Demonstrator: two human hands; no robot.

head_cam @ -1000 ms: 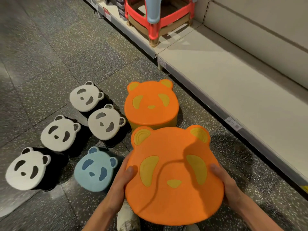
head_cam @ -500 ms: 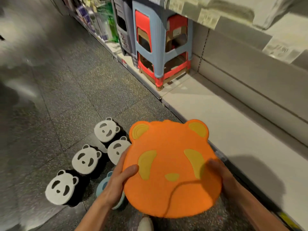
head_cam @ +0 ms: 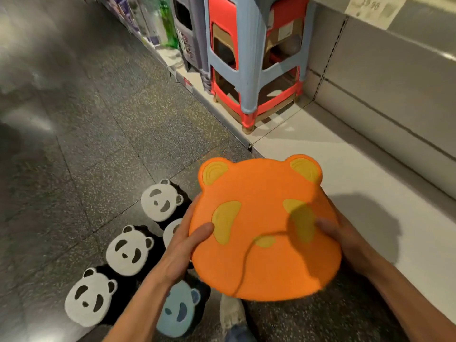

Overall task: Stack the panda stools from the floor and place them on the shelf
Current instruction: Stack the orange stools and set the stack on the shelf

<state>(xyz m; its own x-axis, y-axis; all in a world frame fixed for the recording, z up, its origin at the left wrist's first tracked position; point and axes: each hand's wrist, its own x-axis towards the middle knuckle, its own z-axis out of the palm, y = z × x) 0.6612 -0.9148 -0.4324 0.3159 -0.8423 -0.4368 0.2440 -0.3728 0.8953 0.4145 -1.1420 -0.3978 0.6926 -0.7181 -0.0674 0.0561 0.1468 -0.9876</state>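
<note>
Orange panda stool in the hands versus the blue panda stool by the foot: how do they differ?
The orange panda stool is held off the floor by the left hand and right hand; the blue panda stool stands on the floor. The orange panda stool has yellow patches, the blue panda stool darker blue ones. Both share the panda-face top.

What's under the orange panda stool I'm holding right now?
Below the orange panda stool: dark floor, a shoe and the blue panda stool. Anything directly beneath its middle is hidden.

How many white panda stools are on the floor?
4: one farthest, one in the middle, one nearest, and one mostly hidden behind the left hand. More may be hidden.
</note>
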